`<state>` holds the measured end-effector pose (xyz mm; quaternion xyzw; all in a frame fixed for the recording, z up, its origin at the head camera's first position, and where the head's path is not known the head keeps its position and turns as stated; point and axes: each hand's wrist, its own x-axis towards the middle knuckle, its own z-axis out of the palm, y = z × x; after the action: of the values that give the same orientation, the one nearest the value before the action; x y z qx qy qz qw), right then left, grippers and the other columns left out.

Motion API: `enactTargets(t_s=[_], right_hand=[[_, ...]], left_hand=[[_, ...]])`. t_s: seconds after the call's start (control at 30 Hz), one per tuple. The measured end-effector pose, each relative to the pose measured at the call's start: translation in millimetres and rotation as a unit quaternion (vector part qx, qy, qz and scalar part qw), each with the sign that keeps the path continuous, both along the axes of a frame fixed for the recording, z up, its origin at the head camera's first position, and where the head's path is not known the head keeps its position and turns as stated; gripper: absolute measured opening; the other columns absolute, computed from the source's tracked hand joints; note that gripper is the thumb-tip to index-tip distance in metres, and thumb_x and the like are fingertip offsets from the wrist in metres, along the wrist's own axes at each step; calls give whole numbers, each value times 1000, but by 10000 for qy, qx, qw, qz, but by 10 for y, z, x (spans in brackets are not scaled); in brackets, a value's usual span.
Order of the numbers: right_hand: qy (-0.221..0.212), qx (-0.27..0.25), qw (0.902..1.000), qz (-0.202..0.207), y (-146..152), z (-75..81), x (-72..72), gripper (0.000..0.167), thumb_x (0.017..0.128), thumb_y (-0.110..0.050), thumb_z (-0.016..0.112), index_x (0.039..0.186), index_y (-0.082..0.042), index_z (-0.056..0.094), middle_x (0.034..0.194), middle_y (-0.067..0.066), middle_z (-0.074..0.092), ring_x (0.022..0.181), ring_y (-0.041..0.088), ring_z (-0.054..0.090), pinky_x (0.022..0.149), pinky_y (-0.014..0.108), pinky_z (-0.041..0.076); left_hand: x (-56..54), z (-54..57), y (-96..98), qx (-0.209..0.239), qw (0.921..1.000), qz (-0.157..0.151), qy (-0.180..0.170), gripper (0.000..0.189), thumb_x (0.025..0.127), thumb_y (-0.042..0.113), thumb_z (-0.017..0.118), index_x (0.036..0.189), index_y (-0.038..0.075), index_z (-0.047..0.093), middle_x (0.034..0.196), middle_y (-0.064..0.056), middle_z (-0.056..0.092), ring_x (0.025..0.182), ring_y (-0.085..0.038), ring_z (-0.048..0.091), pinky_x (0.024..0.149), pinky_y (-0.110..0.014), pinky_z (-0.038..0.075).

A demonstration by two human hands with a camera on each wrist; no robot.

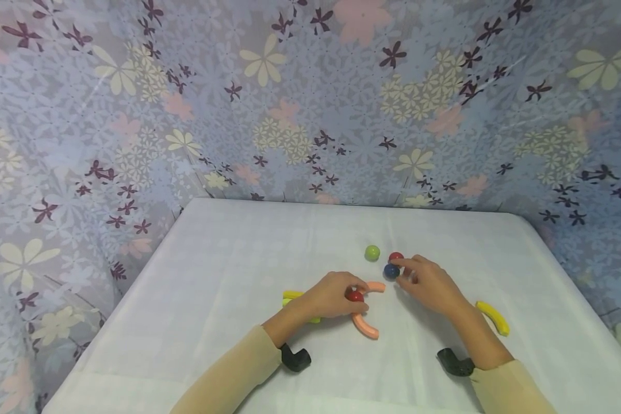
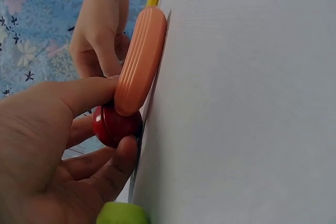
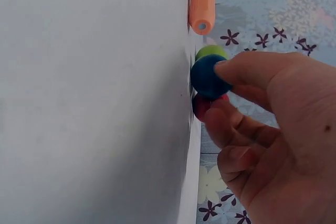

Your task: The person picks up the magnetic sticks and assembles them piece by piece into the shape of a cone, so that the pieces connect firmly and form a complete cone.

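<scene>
My left hand (image 1: 336, 296) holds a red ball (image 1: 355, 296) low at the table, thumb and fingers on either side of it. Two orange curved pieces lie by that hand, one (image 1: 376, 286) beyond the ball and one (image 1: 365, 326) nearer me. The left wrist view shows a ribbed orange piece (image 2: 140, 61) against the red ball (image 2: 113, 125). With thumb and finger my right hand (image 1: 426, 282) pinches a blue ball (image 1: 391, 271). A second red ball (image 1: 395, 256) sits right behind it, partly covered by the fingers. Slightly to the left is a green ball (image 1: 372, 253).
Yellow (image 1: 292, 295) and yellow-green (image 1: 315, 319) pieces lie partly hidden under the left forearm. A yellow curved piece (image 1: 493, 318) is right of the right forearm. Dark curved pieces (image 1: 296, 360) show beside both sleeves. A floral cloth (image 1: 310, 115) hangs behind the white table (image 1: 238, 241).
</scene>
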<state>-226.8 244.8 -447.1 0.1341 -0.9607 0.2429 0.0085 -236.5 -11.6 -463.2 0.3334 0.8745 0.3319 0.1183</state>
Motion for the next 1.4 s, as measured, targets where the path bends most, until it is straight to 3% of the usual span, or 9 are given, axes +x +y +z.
enactTargets(t_s=[0.27,0.47,0.63,0.87,1.17,1.4], right_hand=[[-37,196,9997,-148,-15,-17,-9,43,81,-26,78,118,-11,63,96,4,59,76,17,55,62,33,47],[-30,274,9994,-187,-26,-60,-14,43,80,-29,79,117,-14,64,96,2,60,74,16,54,60,31,45],[-129,337,9989,-288,-27,-43,-3,38,80,-28,79,112,-13,66,90,-1,63,74,16,55,61,32,46],[-296,342,9986,-271,-20,-12,22,43,78,-28,80,116,-13,65,91,-1,65,75,16,56,63,34,48],[-383,280,9989,-12,4,-2,37,38,76,-29,82,109,-17,67,85,-6,62,71,15,53,62,31,46],[-488,182,9985,155,-10,3,52,34,75,-33,82,103,-20,67,87,-8,65,71,13,55,63,30,47]], left_hand=[[5,23,-8,94,9998,-119,85,36,81,35,77,114,20,71,105,15,63,93,-2,53,74,-19,45],[-4,20,-4,-81,9989,-341,326,31,84,35,74,112,23,73,113,13,62,107,-2,52,86,-18,43],[-4,11,-10,-89,9989,-299,344,34,84,36,75,115,22,72,115,11,62,109,-2,52,86,-18,43],[11,35,-26,-69,9997,-167,189,37,82,39,75,116,23,72,119,7,61,111,-6,52,86,-20,45],[-3,11,-28,-116,9992,-205,314,37,82,40,76,115,25,72,118,9,61,111,-6,52,86,-19,44],[7,21,-29,-61,9998,-99,132,37,82,40,76,115,26,72,119,8,61,110,-7,52,84,-19,45]])
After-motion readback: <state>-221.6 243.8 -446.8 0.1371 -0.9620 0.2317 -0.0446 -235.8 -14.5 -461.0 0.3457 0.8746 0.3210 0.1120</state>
